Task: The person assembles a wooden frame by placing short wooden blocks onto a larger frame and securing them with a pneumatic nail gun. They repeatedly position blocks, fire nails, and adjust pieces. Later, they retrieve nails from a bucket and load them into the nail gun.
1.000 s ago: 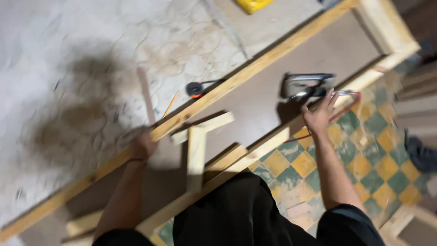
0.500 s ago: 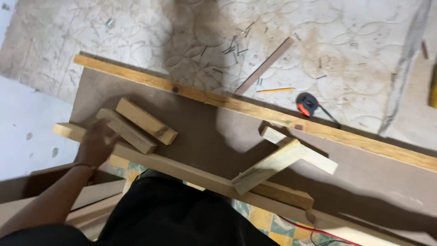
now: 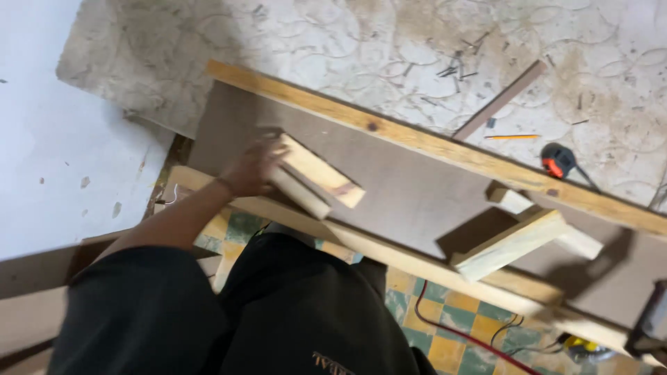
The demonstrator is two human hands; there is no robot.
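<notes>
Two short pale wooden blocks: gripped by blurred left hand, fingers hard to make out.
Right hand: out of sight.
Long pale timber rail: cut off at right edge.

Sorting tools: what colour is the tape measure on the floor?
Black with an orange-red face, the tape measure shows in the head view.

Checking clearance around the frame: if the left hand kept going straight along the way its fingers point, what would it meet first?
The left hand points right, already on two short wood blocks. Past them lies bare brown board, then probably the long upper rail; motion blur leaves the exact line unsure.
</notes>
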